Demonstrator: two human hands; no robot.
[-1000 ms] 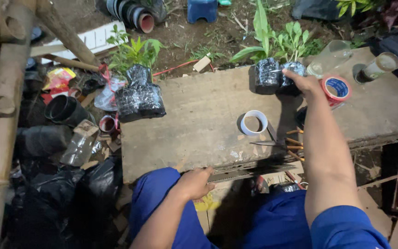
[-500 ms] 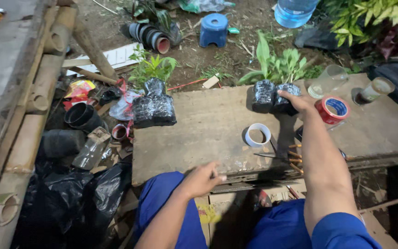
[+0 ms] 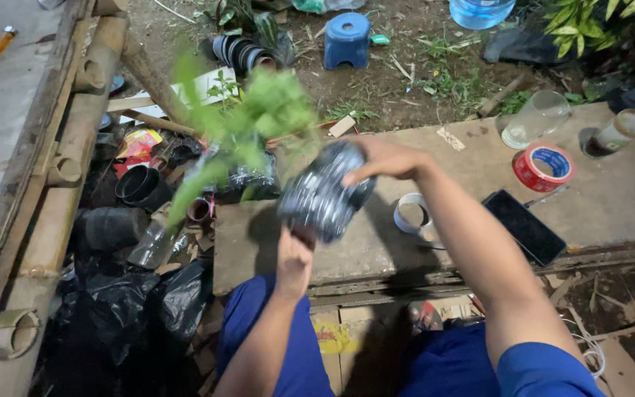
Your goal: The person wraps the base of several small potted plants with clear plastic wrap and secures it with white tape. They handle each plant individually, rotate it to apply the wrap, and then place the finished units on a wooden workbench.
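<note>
While two tape rolls [image 3: 543, 167] lie by, both hands' fingers [image 3: 376, 156] grip one bagged seedling [image 3: 325, 197].

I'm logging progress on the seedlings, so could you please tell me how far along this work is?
Done: one bagged seedling stands on the wooden board. In hand: the right hand and left hand hold a second plant in a black grow bag, tilted and blurred. Left: it isn't set down; the red tape roll and white tape roll lie untouched.

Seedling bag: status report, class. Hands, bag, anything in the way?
Both hands on seedling bag: right hand on top, left hand beneath. Bag tilted, held above bench. White tape ring just beside.
</note>
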